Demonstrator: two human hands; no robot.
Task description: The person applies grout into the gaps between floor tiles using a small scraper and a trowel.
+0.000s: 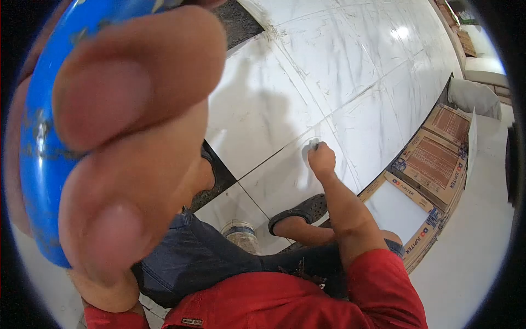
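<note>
My left hand (131, 142) is very close to the camera, its fingers wrapped round a glossy, scuffed blue object (41, 131) with a rounded edge, whose kind I cannot tell. Down on the floor, my right hand (322, 160) is closed round a small pale and dark piece (313, 143), pressed close over a white marbled tile (285, 131). Around that piece the tile shows a faint wet-looking smear. Dark joints run between the tiles near the hand.
Cardboard tile boxes (433, 159) marked Jupiter lie along the right. A stained bucket (241, 234) stands between my legs. My dark clogs (307, 214) are on the floor. A dark untiled patch (238, 24) shows at the top. Pale streaks mark the farther tiles.
</note>
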